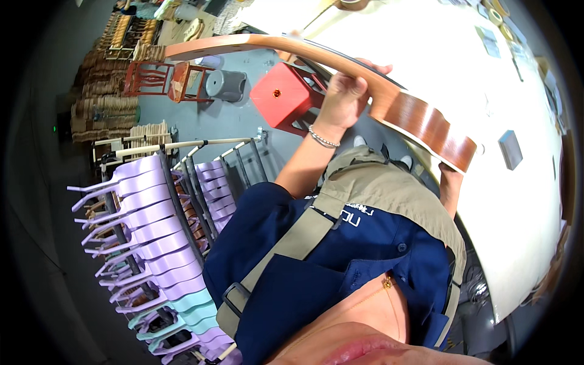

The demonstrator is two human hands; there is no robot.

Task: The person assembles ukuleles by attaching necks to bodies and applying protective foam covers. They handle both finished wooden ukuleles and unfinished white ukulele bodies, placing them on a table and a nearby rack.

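A brown wooden ukulele (420, 118) is held up sideways in front of me, over the near edge of the white table. Its neck stretches to the left and its body lies to the right, side toward me. My left hand (347, 97) is closed round the neck close to where it joins the body, thumb on the near side. My right hand (450, 179) holds the lower end of the body from beneath; the body hides its fingers. On the table to the right lies a grey block (511, 149).
A red stool (286, 97), a grey stool (225, 85) and wooden chairs (182, 80) stand on the floor at the left. Nearer is a rack (201, 143) of purple and mint ukuleles (152, 225). The white table (505, 207) bears tape rolls (500, 7) at its far right.
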